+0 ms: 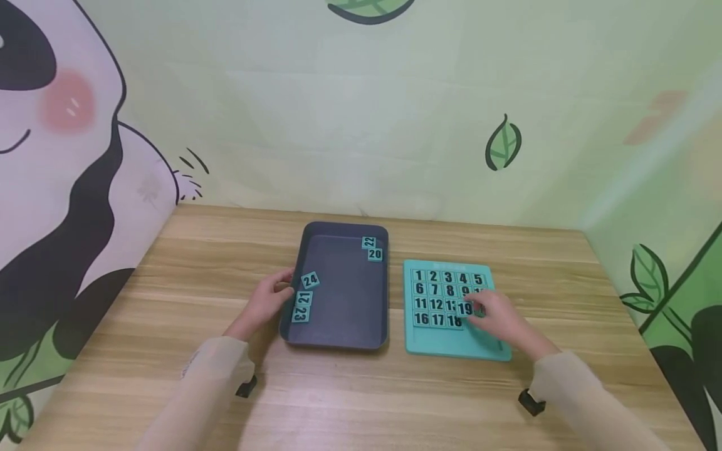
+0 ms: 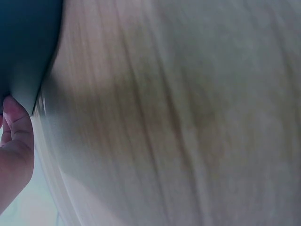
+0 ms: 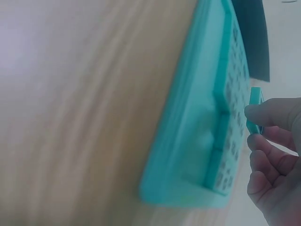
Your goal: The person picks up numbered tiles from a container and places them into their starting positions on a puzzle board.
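In the head view my right hand (image 1: 499, 318) pinches a small turquoise number tile (image 1: 465, 309) marked 19 between thumb and fingers. It holds the tile over the turquoise number board (image 1: 451, 346), above the lower rows. The right wrist view shows the tile (image 3: 255, 109) edge-on in my fingertips, raised off the board (image 3: 188, 155). Tiles 1 to 18 sit in rows on the board, some hidden by my hand. My left hand (image 1: 267, 300) holds the left rim of a dark blue tray (image 1: 341, 346); its fingertips are partly hidden there.
Inside the tray lie loose tiles: 22 (image 1: 368, 242) and 20 (image 1: 375, 255) at the back right, and 24 (image 1: 310, 280), 21 (image 1: 303, 299) and 23 (image 1: 301, 314) along the left. Tray and board stand side by side on a wooden table (image 1: 338, 401). A printed backdrop (image 1: 350, 125) rises behind.
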Action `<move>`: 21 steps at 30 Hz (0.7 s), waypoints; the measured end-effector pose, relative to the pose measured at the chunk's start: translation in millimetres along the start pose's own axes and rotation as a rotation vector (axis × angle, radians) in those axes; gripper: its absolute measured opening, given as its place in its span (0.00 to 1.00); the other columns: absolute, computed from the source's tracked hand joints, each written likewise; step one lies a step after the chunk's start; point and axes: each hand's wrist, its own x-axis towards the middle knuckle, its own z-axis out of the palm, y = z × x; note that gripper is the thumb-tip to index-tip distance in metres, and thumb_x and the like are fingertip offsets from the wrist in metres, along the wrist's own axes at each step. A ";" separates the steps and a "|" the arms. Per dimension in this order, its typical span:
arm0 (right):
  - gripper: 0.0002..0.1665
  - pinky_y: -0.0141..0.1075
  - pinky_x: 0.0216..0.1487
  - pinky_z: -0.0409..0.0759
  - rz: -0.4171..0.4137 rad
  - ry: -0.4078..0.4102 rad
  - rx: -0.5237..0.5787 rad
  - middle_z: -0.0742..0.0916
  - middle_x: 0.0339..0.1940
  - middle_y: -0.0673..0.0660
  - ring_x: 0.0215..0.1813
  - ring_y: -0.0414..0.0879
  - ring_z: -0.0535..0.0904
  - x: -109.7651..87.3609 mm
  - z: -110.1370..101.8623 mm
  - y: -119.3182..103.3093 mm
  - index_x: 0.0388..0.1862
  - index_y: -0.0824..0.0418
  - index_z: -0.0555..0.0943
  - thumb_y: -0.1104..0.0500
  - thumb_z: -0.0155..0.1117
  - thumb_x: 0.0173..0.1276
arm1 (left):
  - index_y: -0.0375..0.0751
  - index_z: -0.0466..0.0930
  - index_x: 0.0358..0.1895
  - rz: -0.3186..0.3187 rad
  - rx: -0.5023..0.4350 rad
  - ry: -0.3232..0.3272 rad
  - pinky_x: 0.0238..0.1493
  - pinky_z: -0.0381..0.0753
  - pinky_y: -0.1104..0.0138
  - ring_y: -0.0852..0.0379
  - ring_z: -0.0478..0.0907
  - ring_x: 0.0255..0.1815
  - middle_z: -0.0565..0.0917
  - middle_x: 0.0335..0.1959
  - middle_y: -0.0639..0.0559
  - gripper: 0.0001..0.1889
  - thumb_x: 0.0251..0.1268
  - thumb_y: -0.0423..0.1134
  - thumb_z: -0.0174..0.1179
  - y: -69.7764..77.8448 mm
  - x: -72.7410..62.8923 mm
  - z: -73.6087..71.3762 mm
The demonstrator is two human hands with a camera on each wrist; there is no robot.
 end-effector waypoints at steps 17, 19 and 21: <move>0.24 0.29 0.27 0.69 0.053 -0.015 -0.105 0.78 0.26 0.52 0.27 0.40 0.68 -18.4 15.7 12.6 0.48 0.67 0.77 0.62 0.64 0.50 | 0.36 0.60 0.63 -0.004 -0.028 -0.003 0.55 0.70 0.53 0.39 0.68 0.56 0.67 0.56 0.36 0.23 0.63 0.29 0.44 1.7 -0.8 0.3; 0.24 0.29 0.27 0.69 0.054 -0.011 -0.111 0.78 0.27 0.52 0.27 0.40 0.68 -18.9 17.0 12.9 0.48 0.67 0.76 0.62 0.64 0.50 | 0.36 0.60 0.63 -0.013 -0.032 -0.002 0.56 0.70 0.52 0.39 0.67 0.57 0.67 0.56 0.37 0.23 0.63 0.29 0.44 1.6 -0.7 0.5; 0.23 0.30 0.27 0.70 0.055 -0.008 -0.113 0.78 0.27 0.52 0.28 0.40 0.69 -19.3 17.7 13.1 0.48 0.67 0.76 0.62 0.64 0.51 | 0.36 0.60 0.63 -0.018 -0.031 -0.003 0.56 0.69 0.52 0.39 0.67 0.57 0.67 0.56 0.37 0.23 0.63 0.29 0.44 1.4 -0.7 0.5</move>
